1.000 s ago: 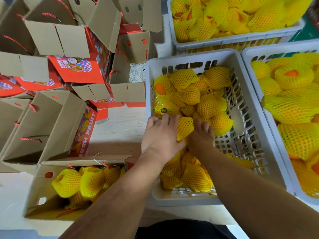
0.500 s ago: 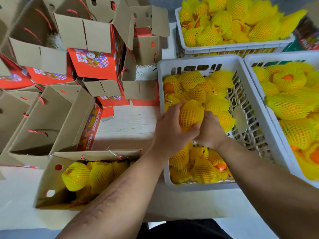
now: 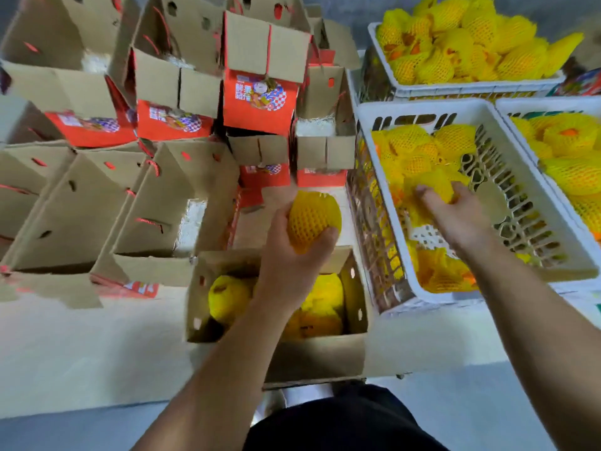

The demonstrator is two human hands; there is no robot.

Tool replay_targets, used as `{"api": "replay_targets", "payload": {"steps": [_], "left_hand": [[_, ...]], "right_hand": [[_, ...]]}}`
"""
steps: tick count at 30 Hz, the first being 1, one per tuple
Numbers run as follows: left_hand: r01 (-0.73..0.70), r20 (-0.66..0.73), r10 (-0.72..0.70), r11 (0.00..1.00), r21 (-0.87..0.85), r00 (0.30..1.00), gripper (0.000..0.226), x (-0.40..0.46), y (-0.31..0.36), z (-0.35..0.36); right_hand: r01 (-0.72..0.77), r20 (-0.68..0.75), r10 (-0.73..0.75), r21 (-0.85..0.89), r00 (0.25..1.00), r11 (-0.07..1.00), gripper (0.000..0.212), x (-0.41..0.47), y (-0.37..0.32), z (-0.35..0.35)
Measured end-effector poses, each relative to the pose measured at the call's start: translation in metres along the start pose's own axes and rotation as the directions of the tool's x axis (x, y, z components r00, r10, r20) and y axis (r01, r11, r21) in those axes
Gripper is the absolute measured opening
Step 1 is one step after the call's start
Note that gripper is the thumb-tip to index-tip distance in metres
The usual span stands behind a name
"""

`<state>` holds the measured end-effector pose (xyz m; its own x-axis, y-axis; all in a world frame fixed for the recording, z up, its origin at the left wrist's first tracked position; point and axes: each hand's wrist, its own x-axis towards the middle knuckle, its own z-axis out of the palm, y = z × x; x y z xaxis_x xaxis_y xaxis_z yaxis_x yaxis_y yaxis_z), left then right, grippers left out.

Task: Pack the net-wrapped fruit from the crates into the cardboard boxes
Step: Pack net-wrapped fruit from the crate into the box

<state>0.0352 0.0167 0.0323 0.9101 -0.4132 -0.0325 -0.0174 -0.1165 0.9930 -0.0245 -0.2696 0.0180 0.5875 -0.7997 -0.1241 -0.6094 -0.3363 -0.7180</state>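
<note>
The left hand (image 3: 294,255) is gripping a net-wrapped fruit (image 3: 313,219), fingers curled round its underside, and is holding it above the far edge of the open cardboard box (image 3: 354,304) that is sitting at the near edge of the counter (image 3: 81,346). The fruit is roundish, so no long axis is showing plainly; its yellow foam mesh is dimpled in a diamond pattern. Inside the box, more yellow-netted fruit (image 3: 227,297) is lying on both sides of the forearm, which is hiding the middle. The right hand (image 3: 455,213) is reaching into the white slatted plastic crate (image 3: 507,203) at the counter's right side and is closing its fingers on another netted fruit (image 3: 429,187); blur is keeping its shape unclear. More wrapped fruit is piled at that crate's far and near ends. Two further white crates (image 3: 455,89) of the same fruit are standing behind and to the right. Empty brown and red boxes (image 3: 257,102) with open flaps and red cord handles are crowding the counter's far left.
</note>
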Motion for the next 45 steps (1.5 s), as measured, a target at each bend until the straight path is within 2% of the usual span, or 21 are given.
{"api": "replay_targets", "payload": {"steps": [2, 4, 7, 9, 12, 14, 17, 19, 22, 27, 29, 31, 32, 34, 36, 38, 39, 41, 45], "left_hand": [[0.039, -0.004, -0.039, 0.999, 0.035, 0.999, 0.049, -0.012, -0.008, -0.041], [0.095, 0.032, -0.099, 0.989, 0.116, 0.995, 0.057, -0.019, -0.016, -0.071], [0.152, 0.095, -0.169, 0.974, 0.168, 0.981, 0.062, -0.028, -0.027, -0.094], [0.175, 0.084, -0.194, 0.966, 0.190, 0.977, 0.060, -0.032, -0.037, -0.101], [0.234, 0.036, -0.249, 0.944, 0.232, 0.968, 0.058, -0.038, -0.052, -0.112], [0.275, 0.010, -0.291, 0.915, 0.295, 0.957, 0.061, -0.040, -0.060, -0.119], [0.301, 0.027, -0.337, 0.871, 0.389, 0.941, 0.061, -0.038, -0.065, -0.122], [0.299, 0.073, -0.380, 0.819, 0.490, 0.922, 0.064, -0.034, -0.065, -0.120], [0.271, 0.138, -0.460, 0.710, 0.650, 0.877, 0.081, -0.031, -0.069, -0.115], [0.206, 0.182, -0.503, 0.620, 0.757, 0.845, 0.069, -0.028, -0.072, -0.109], [0.199, 0.178, -0.508, 0.601, 0.774, 0.843, 0.067, -0.026, -0.072, -0.111], [0.177, 0.186, -0.514, 0.577, 0.798, 0.837, 0.071, -0.026, -0.070, -0.114], [0.152, 0.198, -0.525, 0.549, 0.822, 0.828, 0.076, -0.026, -0.068, -0.114], [0.058, 0.201, -0.532, 0.429, 0.901, 0.823, 0.085, -0.024, -0.063, -0.111], [-0.109, 0.194, -0.488, 0.197, 0.974, 0.851, 0.078, -0.019, -0.054, -0.106], [-0.313, 0.250, -0.447, -0.072, 0.947, 0.859, 0.067, -0.012, -0.043, -0.104], [-0.397, 0.287, -0.452, -0.167, 0.903, 0.844, 0.066, -0.008, -0.040, -0.106], [-0.484, 0.320, -0.504, -0.236, 0.843, 0.802, 0.070, -0.002, -0.037, -0.113], [-0.449, 0.246, -0.596, -0.218, 0.867, 0.765, 0.079, 0.004, -0.037, -0.122]], "right_hand": [[0.146, -0.066, -0.141, 0.080, 0.988, 0.986, 0.072, -0.047, -0.028, 0.002], [0.300, -0.059, -0.295, 0.093, 0.954, 0.949, 0.053, -0.100, -0.051, 0.019], [0.394, 0.058, -0.397, 0.054, 0.916, 0.918, 0.058, -0.162, -0.067, 0.067], [0.323, 0.172, -0.320, 0.008, 0.932, 0.946, 0.057, -0.180, -0.066, 0.099], [0.068, 0.268, -0.046, -0.073, 0.962, 0.995, 0.064, -0.180, -0.050, 0.125], [-0.072, 0.308, 0.120, -0.163, 0.944, 0.984, 0.075, -0.173, -0.038, 0.132], [-0.129, 0.327, 0.252, -0.354, 0.911, 0.926, 0.073, -0.165, -0.034, 0.142], [-0.133, 0.329, 0.291, -0.426, 0.898, 0.895, 0.074, -0.162, -0.039, 0.149], [-0.092, 0.352, 0.295, -0.493, 0.888, 0.865, 0.077, -0.162, -0.046, 0.158], [0.072, 0.530, 0.261, -0.526, 0.807, 0.847, 0.096, -0.170, -0.047, 0.154], [0.075, 0.503, 0.207, -0.484, 0.839, 0.872, 0.082, -0.165, -0.049, 0.151], [0.020, 0.404, 0.159, -0.403, 0.901, 0.915, 0.068, -0.159, -0.048, 0.149], [-0.014, 0.375, 0.170, -0.384, 0.911, 0.923, 0.069, -0.158, -0.046, 0.149], [-0.072, 0.421, 0.233, -0.363, 0.876, 0.929, 0.081, -0.159, -0.040, 0.151], [-0.101, 0.473, 0.286, -0.379, 0.833, 0.920, 0.088, -0.162, -0.033, 0.155], [-0.078, 0.461, 0.279, -0.408, 0.842, 0.909, 0.085, -0.160, -0.032, 0.156], [-0.059, 0.451, 0.260, -0.413, 0.854, 0.909, 0.081, -0.159, -0.032, 0.155], [-0.034, 0.443, 0.228, -0.403, 0.867, 0.914, 0.078, -0.158, -0.035, 0.153], [0.006, 0.438, 0.240, -0.489, 0.866, 0.872, 0.089, -0.163, -0.042, 0.154]]}}
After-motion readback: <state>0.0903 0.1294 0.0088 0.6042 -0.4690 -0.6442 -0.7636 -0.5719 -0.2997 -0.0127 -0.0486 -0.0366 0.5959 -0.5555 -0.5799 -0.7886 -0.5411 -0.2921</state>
